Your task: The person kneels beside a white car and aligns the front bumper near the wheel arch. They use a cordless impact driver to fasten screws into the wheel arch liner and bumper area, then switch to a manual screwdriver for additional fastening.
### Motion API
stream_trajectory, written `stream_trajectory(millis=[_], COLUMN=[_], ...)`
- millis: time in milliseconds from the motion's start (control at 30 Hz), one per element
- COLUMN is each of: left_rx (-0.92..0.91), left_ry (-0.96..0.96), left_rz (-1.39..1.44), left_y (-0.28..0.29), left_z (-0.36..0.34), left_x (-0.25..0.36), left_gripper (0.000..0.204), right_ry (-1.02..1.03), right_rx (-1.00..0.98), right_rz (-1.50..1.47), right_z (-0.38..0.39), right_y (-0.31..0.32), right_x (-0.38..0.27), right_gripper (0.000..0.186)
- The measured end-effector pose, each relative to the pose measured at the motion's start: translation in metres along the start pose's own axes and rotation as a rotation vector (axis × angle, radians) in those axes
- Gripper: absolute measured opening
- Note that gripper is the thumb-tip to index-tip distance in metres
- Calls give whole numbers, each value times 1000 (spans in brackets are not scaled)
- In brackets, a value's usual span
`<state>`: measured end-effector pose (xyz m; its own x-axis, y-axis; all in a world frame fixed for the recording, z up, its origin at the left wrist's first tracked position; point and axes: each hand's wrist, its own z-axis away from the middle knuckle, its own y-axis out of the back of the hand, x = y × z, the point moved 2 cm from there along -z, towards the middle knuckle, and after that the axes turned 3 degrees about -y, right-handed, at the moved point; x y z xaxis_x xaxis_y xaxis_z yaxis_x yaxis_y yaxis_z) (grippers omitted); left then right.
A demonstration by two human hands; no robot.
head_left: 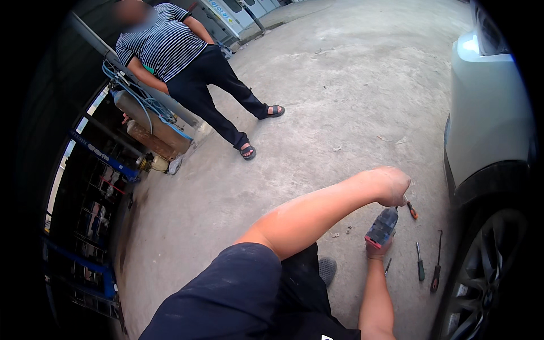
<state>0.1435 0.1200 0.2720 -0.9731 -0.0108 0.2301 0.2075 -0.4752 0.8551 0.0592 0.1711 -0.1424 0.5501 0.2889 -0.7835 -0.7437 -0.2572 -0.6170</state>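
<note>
My right hand (pixel 380 249) is wrapped round a cordless drill (pixel 383 225) with a dark blue-grey body and red at its rear, held low over the concrete. At the drill's front end, my left hand (pixel 393 185) is closed with its fingers curled down; what they pinch is hidden. Just past that hand lies an orange-handled screwdriver (pixel 412 211). To the right of my right forearm are a green-handled screwdriver (pixel 420 268) and a long hooked tool (pixel 436 266) with a dark red and black handle. A small thin tool (pixel 387 267) lies beside my right wrist.
A white car (pixel 493 113) stands close on the right, its wheel (pixel 484 283) near the tools. A person (pixel 187 73) in a striped shirt and sandals stands at the far left. Behind are gas cylinders (pixel 150 116) with blue hoses (pixel 148 102). Small debris (pixel 335 234) dots the floor.
</note>
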Motion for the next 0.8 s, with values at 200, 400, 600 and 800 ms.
stream_trajectory(millis=[200, 400, 600, 800], left_rx=[-10, -42, -44, -35], left_ry=[32, 23, 15, 24], left_rz=[-91, -126, -140, -140], left_y=[-5, -4, -12, -9], left_z=[-5, -9, -14, -7], left_x=[-20, 1, 14, 28], left_gripper=[43, 45, 48, 39], right_ry=[0, 327, 340, 342], right_rx=[96, 91, 70, 65], right_rz=[-9, 716, 850, 764], right_z=[21, 22, 25, 26], right_y=[-52, -61, -61, -69], right_x=[-24, -58, -69, -77], right_gripper=[34, 60, 71, 69])
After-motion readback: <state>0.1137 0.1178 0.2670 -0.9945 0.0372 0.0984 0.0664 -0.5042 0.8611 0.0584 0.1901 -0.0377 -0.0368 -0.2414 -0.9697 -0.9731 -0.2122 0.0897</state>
